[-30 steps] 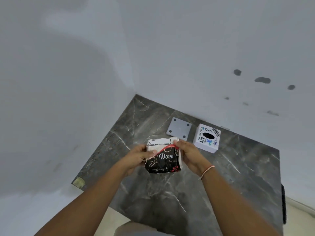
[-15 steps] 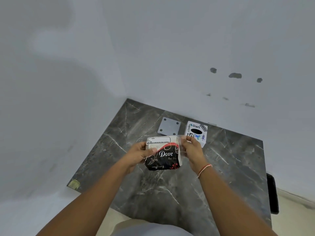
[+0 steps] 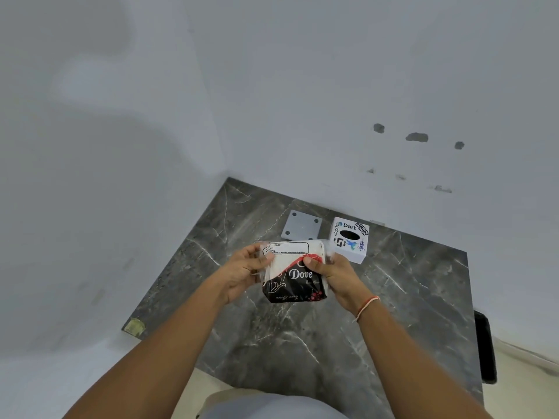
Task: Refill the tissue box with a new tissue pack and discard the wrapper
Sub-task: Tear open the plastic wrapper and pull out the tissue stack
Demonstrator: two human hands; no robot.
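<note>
I hold a tissue pack [image 3: 295, 275] in a black, red and white wrapper marked "Dove" above the dark marble table [image 3: 302, 343]. My left hand [image 3: 243, 275] pinches the clear wrapper at the pack's left edge. On the other side my right hand [image 3: 335, 276] grips the pack, thumb on its front. Behind the pack, near the wall, stands the white cube tissue box [image 3: 351, 238] with stickers and a dark oval opening on top. Beside it to the left lies a flat grey square panel [image 3: 302, 226] with dark dots at its corners.
The table fits into a corner of two pale walls; its front edge is close to my body. A dark object [image 3: 485, 347] stands off the table's right edge. A small yellowish sticker [image 3: 134, 326] sits at the table's front left corner.
My right hand shifted on the pack, its thumb now lying on the front face. My left hand's fingers moved to the wrapper's left edge. The view drifted a little.
</note>
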